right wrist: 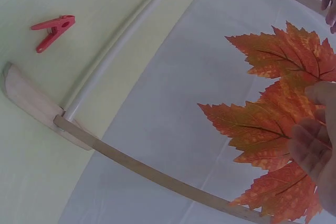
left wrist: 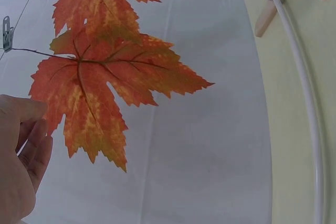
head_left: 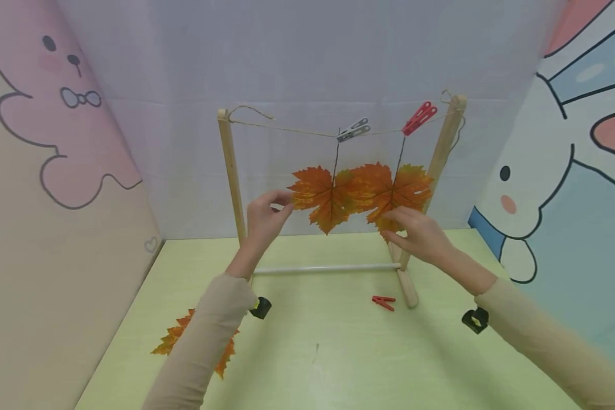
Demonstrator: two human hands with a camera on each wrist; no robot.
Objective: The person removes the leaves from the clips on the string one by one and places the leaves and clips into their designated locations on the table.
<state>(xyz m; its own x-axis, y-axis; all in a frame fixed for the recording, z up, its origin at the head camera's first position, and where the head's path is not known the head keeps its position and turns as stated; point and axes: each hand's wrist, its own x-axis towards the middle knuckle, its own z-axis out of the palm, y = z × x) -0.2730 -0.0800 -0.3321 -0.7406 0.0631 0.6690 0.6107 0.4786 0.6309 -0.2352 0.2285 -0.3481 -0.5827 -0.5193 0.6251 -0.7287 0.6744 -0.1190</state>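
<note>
Two orange artificial maple leaves hang side by side by their stems from a string, their edges overlapping. A grey clothespin (head_left: pixel 353 131) holds the left leaf (head_left: pixel 325 196); a red clothespin (head_left: pixel 419 118) holds the right leaf (head_left: pixel 389 185). My left hand (head_left: pixel 269 213) is at the left leaf's outer edge, its fingers loosely bent; whether the fingertips touch the leaf is unclear. In the right wrist view, my right hand (right wrist: pixel 317 140) is at the right leaf's lower part, thumb and fingers apart. Neither hand shows a clear grip.
The string runs between two wooden posts (head_left: pixel 230 165), joined low down by a white rod (head_left: pixel 328 268). Another red clothespin (head_left: pixel 384 302) lies on the pale green table (head_left: pixel 307 370). More maple leaf (head_left: pixel 226 357) shows on the table at left, partly behind my left arm.
</note>
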